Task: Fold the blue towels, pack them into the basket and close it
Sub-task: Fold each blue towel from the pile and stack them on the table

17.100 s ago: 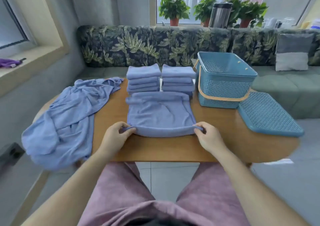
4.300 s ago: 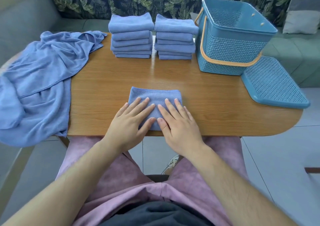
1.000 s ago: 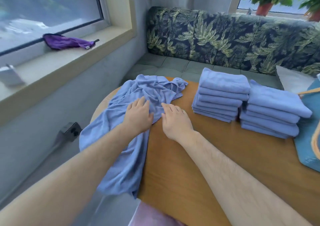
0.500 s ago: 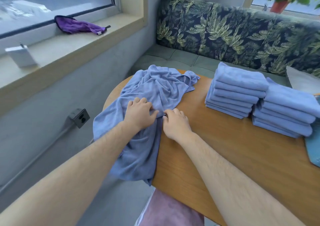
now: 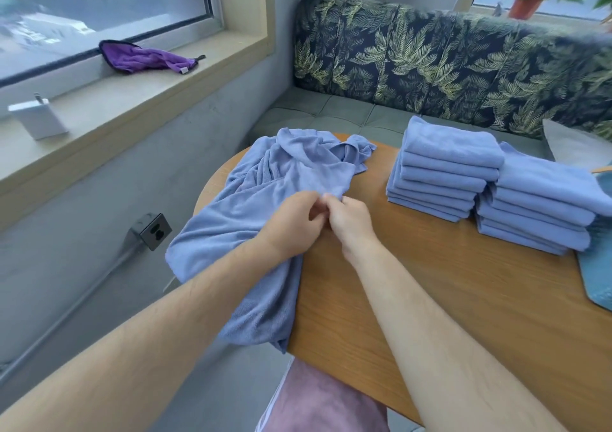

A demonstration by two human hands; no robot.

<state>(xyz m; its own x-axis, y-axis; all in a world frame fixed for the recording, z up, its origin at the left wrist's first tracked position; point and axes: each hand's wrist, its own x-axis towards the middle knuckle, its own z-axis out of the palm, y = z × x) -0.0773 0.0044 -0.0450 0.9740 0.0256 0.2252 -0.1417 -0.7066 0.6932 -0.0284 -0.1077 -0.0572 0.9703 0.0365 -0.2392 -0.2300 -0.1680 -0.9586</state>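
Several loose blue towels [image 5: 265,206] lie in one crumpled heap on the left end of the table [image 5: 430,292], and a good part of the heap hangs over the rounded edge toward the floor. Both hands meet on top of it. The left hand [image 5: 291,228] and the right hand [image 5: 352,223] have their fingers curled close together and pinch a bit of cloth at the fingertips, I think to find a corner and separate one towel for folding. The cloth looks soft, thin and full of wrinkles, so it may drag its neighbours along. Near the far edge of the table the left stack [image 5: 443,170] and the right stack [image 5: 543,200] of folded towels stand just beside each other, probably waiting to be packed. At the right end only a part of the teal basket [image 5: 601,266] shows. A purple cloth [image 5: 142,58] lies on the window sill.
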